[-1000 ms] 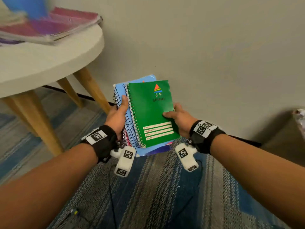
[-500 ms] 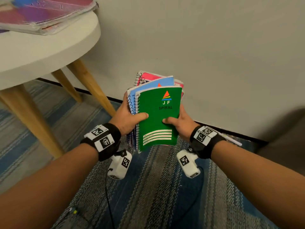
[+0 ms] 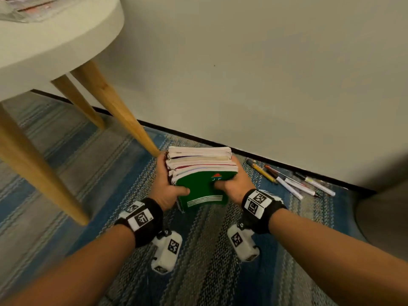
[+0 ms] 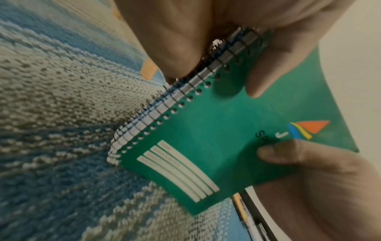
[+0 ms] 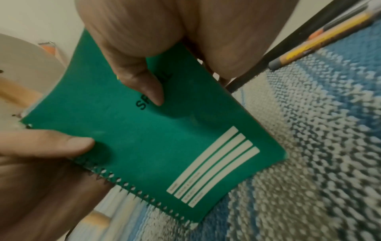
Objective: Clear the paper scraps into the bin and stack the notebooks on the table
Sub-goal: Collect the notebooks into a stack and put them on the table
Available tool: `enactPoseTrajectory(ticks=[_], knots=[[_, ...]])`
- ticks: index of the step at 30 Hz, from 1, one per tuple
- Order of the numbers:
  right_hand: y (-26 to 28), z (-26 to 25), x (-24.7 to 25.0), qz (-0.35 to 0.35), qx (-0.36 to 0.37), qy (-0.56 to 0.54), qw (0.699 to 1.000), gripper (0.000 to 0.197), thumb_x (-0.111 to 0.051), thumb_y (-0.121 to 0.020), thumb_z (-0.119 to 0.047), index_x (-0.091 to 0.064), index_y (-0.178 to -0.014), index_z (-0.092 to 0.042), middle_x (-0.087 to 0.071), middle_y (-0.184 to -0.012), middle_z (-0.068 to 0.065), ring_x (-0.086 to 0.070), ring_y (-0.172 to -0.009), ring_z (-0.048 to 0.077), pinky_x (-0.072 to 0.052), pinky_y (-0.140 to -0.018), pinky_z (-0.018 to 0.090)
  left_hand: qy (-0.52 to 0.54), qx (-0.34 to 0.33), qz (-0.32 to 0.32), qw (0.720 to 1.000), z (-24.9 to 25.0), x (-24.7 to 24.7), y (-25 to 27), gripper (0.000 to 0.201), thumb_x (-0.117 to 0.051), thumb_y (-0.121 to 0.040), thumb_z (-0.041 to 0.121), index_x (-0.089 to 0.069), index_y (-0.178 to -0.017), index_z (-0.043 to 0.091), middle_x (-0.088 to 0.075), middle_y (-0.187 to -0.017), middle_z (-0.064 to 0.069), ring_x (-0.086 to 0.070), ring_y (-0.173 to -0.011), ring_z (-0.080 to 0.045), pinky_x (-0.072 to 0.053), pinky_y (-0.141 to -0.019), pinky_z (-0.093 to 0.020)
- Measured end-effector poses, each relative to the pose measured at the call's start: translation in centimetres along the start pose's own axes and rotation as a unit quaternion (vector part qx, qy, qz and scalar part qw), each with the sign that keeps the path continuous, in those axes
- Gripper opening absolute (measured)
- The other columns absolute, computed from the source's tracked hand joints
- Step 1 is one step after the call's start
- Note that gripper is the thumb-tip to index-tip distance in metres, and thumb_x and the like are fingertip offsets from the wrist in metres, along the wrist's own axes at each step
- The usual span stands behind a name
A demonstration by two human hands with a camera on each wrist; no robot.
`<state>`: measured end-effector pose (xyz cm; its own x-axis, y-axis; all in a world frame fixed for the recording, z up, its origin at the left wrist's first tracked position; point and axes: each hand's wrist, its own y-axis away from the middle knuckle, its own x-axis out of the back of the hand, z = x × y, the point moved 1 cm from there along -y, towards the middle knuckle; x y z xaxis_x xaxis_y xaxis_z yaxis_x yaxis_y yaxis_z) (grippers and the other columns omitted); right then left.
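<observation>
I hold a stack of spiral notebooks [image 3: 199, 164] upright over the striped rug, its green-covered notebook [image 3: 202, 192] facing me. My left hand [image 3: 169, 188] grips the spiral side with the thumb on the green cover [image 4: 216, 146]. My right hand [image 3: 235, 186] grips the opposite edge, thumb pressed on the cover [image 5: 144, 133]. The page edges of the stack point up. More notebooks [image 3: 28, 7] lie on the round white table [image 3: 55, 49] at upper left. No paper scraps or bin are in view.
Several pens and pencils [image 3: 287, 181] lie on the rug [image 3: 198, 250] by the black baseboard at right. Wooden table legs [image 3: 114, 107] slant down close to the left of the stack. A grey rounded object [image 3: 384, 219] sits at far right.
The stack has dropped lower toward the rug and tipped so its page edges face up. Both hands kept their hold, and the view tilted down, revealing the pens.
</observation>
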<state>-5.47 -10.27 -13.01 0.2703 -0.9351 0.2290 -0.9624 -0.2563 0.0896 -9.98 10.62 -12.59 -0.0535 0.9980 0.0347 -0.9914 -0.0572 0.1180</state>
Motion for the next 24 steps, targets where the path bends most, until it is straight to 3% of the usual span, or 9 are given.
enactPoseTrajectory(ticks=[4,6,9,11,15,17,19,22,24], knots=[[0.3,1.8,0.9,-0.031,0.022,0.057,0.998,0.08,-0.08,-0.064,-0.007,-0.042,-0.133,-0.021,-0.063,-0.117,-0.011,-0.059,-0.109,-0.004,-0.047,-0.096,0.017,-0.098,-0.04,-0.054,0.993,-1.0,-0.1,1.4,0.114,-0.082,-0.058,0.005,-0.01,-0.146,0.017,-0.054,-0.127,0.031,-0.049,-0.122,0.006,-0.041,-0.099,-0.012],[0.8,3.0,1.0,-0.062,0.016,0.109,0.992,0.08,-0.082,-0.069,-0.02,-0.042,-0.137,-0.017,-0.06,-0.123,-0.012,-0.051,-0.111,-0.016,-0.043,-0.101,0.015,-0.144,-0.046,-0.069,0.986,-0.9,0.2,1.0,0.109,-0.082,-0.064,0.01,-0.01,-0.146,0.02,-0.051,-0.127,0.036,-0.045,-0.122,0.012,-0.037,-0.099,-0.008],[0.7,3.7,1.0,-0.084,-0.008,0.104,0.991,0.077,-0.081,-0.075,-0.021,-0.042,-0.141,-0.013,-0.059,-0.128,-0.013,-0.049,-0.114,-0.018,-0.038,-0.104,0.011,-0.177,-0.021,-0.061,0.982,-0.5,0.6,0.0,0.1,-0.086,-0.066,0.017,-0.024,-0.145,0.025,-0.053,-0.131,0.021,-0.048,-0.123,0.005,-0.038,-0.11,-0.031],[0.4,2.7,1.4,-0.079,-0.032,0.082,0.993,0.075,-0.082,-0.074,-0.019,-0.044,-0.139,-0.02,-0.064,-0.124,-0.012,-0.058,-0.114,-0.004,-0.045,-0.105,0.03,-0.201,-0.038,-0.051,0.977,0.9,0.5,-0.5,0.089,-0.086,-0.067,0.022,-0.035,-0.14,0.024,-0.054,-0.132,0.014,-0.049,-0.123,-0.001,-0.038,-0.11,-0.041],[-0.2,-2.3,3.6,-0.034,-0.015,-0.048,0.998,0.074,-0.078,-0.073,0.003,-0.042,-0.135,-0.013,-0.069,-0.118,0.005,-0.067,-0.108,0.022,-0.055,-0.091,0.047,-0.191,-0.078,0.007,0.978,6.9,-0.4,-0.7,0.072,-0.083,-0.071,0.027,-0.044,-0.131,0.032,-0.06,-0.119,0.02,-0.058,-0.106,0.006,-0.049,-0.093,-0.025],[-0.2,-6.2,4.8,-0.016,0.017,-0.112,0.993,0.065,-0.071,-0.071,0.012,-0.047,-0.13,-0.002,-0.068,-0.117,0.014,-0.068,-0.105,0.029,-0.056,-0.087,0.046,-0.179,-0.12,0.046,0.975,10.6,-1.0,-0.7,0.072,-0.08,-0.072,0.043,-0.044,-0.133,0.034,-0.062,-0.12,0.016,-0.06,-0.106,0.002,-0.053,-0.092,-0.03],[-0.2,-10.0,6.0,-0.009,0.053,-0.166,0.985,0.053,-0.065,-0.069,0.011,-0.056,-0.12,0.001,-0.07,-0.113,0.016,-0.069,-0.099,0.032,-0.058,-0.083,0.044,-0.196,-0.175,0.061,0.963,14.1,-1.5,-0.6,0.076,-0.072,-0.071,0.054,-0.036,-0.137,0.039,-0.06,-0.123,0.012,-0.058,-0.112,-0.009,-0.05,-0.095,-0.04],[0.0,-15.4,7.8,0.016,0.1,-0.212,0.972,0.045,-0.059,-0.068,0.008,-0.063,-0.111,-0.004,-0.073,-0.105,0.011,-0.072,-0.09,0.027,-0.059,-0.078,0.039,-0.27,-0.236,0.047,0.932,19.0,-2.1,-0.2,0.102,-0.068,-0.069,0.048,-0.004,-0.149,0.04,-0.052,-0.135,0.006,-0.053,-0.12,-0.019,-0.041,-0.101,-0.051],[0.1,-19.0,8.7,0.018,0.14,-0.203,0.969,0.046,-0.058,-0.069,0.005,-0.061,-0.114,-0.003,-0.074,-0.103,0.005,-0.072,-0.088,0.022,-0.059,-0.076,0.035,-0.278,-0.253,0.047,0.925,21.9,-2.2,0.4,0.104,-0.065,-0.072,0.045,0.006,-0.147,0.043,-0.045,-0.141,0.002,-0.049,-0.124,-0.019,-0.04,-0.104,-0.051]])
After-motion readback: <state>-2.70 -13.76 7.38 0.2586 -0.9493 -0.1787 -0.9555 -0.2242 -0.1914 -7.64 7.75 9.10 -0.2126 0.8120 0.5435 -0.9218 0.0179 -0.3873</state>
